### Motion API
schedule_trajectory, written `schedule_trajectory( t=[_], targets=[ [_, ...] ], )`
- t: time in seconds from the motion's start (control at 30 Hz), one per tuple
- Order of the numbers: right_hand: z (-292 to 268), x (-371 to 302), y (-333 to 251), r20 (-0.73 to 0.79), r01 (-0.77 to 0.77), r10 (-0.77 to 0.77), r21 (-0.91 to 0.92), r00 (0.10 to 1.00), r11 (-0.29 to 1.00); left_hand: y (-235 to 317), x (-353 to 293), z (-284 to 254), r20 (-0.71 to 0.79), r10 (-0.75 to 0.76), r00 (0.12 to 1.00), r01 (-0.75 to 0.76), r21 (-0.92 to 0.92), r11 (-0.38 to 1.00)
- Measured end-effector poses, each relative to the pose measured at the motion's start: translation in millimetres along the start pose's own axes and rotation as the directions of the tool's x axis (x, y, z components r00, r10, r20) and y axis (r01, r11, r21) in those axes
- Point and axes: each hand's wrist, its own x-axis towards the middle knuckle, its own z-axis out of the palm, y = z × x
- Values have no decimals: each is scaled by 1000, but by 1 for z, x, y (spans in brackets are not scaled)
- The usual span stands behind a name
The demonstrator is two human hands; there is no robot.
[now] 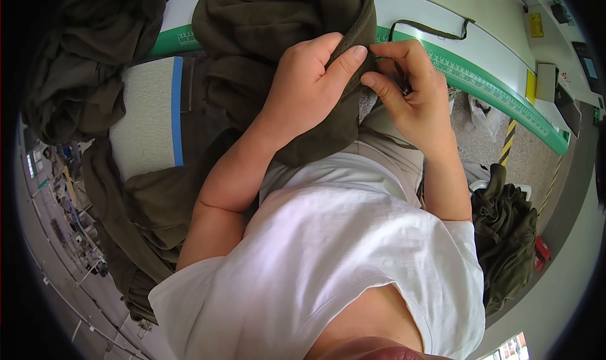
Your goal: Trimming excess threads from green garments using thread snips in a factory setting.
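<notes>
At upper centre, the cloth (pixel 265 12) looks soft, limp and probably easiest gripped at its edge (pixel 361 25), which the left hand (pixel 309 85) pinches; the right hand (pixel 410 95) curls alongside, its grip unclear.

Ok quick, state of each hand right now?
Left hand: closed, pinching an edge of olive cloth.
Right hand: partly curled, something dark at its palm; grip unclear.

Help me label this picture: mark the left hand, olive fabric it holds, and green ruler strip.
Left hand (pixel 306 82): head view, back of the hand.
Olive fabric (pixel 268 19): head view, folds above the hand.
Green ruler strip (pixel 499 87): head view, its right-hand stretch.
</notes>
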Motion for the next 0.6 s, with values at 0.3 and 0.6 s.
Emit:
schedule_trajectory(
  t=[0.3, 0.6],
  targets=[
    [-7, 10, -2, 92, 120, -105, -183, 990, 976, 3, -5, -13, 38, 76, 996, -79, 85, 993],
    [-11, 13, -18, 162, 327, -284, -422, 945, 846, 12, -6, -22, -31, 119, 992, -113, 142, 983]
  ],
)
